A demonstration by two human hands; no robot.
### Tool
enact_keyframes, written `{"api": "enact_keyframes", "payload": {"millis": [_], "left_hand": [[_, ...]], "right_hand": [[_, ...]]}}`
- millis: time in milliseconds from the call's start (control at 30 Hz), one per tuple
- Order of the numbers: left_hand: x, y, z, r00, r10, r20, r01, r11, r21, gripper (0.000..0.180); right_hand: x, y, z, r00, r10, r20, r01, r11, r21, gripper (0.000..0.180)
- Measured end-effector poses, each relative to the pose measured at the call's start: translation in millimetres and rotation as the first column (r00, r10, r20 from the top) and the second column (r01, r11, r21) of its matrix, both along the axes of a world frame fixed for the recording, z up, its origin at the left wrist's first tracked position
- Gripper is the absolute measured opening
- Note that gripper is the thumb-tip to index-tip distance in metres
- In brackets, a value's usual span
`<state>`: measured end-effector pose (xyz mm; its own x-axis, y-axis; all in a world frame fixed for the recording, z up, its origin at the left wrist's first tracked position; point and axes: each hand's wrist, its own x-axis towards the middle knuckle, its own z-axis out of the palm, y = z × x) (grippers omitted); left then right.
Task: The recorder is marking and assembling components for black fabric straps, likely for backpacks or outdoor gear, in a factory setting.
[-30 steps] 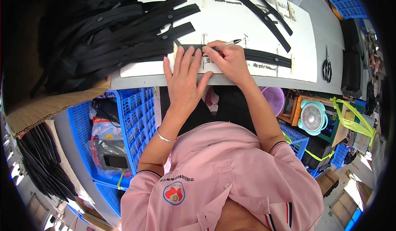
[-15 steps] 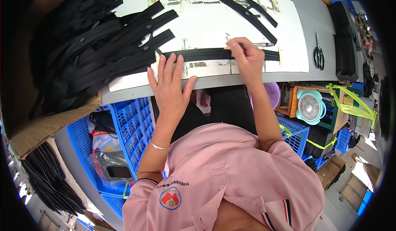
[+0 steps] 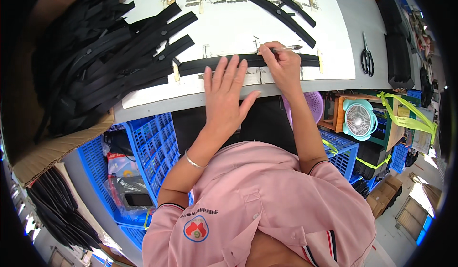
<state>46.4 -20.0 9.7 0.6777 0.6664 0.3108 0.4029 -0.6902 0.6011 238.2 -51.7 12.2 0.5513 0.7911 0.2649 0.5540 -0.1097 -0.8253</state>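
A long black zipper strip [image 3: 191,65] lies across the near part of a white board [image 3: 229,26], between two yellowish tape strips. My left hand [image 3: 226,85] rests flat on it with its fingers stretched out and thumb apart. My right hand [image 3: 282,66] grips a slim pen [image 3: 292,48], its tip down at the strip's upper edge beside a dark mark on the board. Two more black zipper strips [image 3: 272,10] lie slantwise farther back. A big heap of black zipper strips [image 3: 90,52] covers the board's left end.
Black-handled scissors [image 3: 367,62] lie on the grey table [image 3: 346,19] right of the board. Black blocks [image 3: 399,59] stand at the table's right end. Below are blue crates [image 3: 155,145], a purple basket [image 3: 310,107] and a turquoise fan [image 3: 359,119]. A cardboard flap [image 3: 62,145] borders the heap.
My left hand has slid right along the zipper strip, nearer to my right hand. The right hand has shifted slightly left, and the pen is tilted more upward.
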Motion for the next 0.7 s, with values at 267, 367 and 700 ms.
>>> {"api": "enact_keyframes", "payload": {"millis": [267,367,700], "left_hand": [[10.5,-2.6,-7.0,0.998,0.023,-0.062,-0.021,0.999,0.035,0.06],[10.4,-2.2,-5.0,0.997,0.024,-0.069,-0.021,0.999,0.044,0.06],[13.4,-3.1,-8.1,0.996,0.04,-0.082,-0.034,0.997,0.073,0.06]], "right_hand": [[-2.9,-0.7,4.7,0.997,0.008,0.078,-0.006,0.999,-0.038,0.017],[3.6,-6.5,-1.4,0.993,0.072,-0.098,-0.073,0.997,-0.01,0.016],[9.5,-8.9,-5.1,0.977,0.199,0.074,-0.201,0.979,0.018,0.015]]}}
